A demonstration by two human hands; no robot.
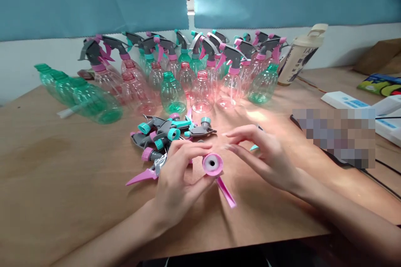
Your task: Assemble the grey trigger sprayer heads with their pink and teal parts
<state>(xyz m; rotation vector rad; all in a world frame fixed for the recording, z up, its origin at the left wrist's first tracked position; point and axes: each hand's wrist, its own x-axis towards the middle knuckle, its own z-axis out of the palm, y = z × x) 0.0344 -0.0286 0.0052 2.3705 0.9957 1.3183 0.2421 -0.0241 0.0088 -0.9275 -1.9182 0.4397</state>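
Observation:
My left hand (178, 179) grips a spray trigger head (212, 164) between thumb and fingers. Its pink collar opens toward me, showing a white inner ring with a dark hole, and its pink trigger points down to the right. Just right of it hovers my right hand (266, 156), thumb and fingertips a little apart, with nothing visible between them. Behind my left hand lies a pile of loose spray trigger heads (169, 129), grey with pink or teal collars. Part of another grey and teal piece (255, 147) shows behind my right hand.
Behind the pile stand several pink and green clear bottles (202, 91), many with trigger heads fitted. Green bottles (97, 100) line the left. Rightward are a cream tumbler (299, 58), a blurred-out dark-edged object (335, 137), white power strips (347, 102) and cables.

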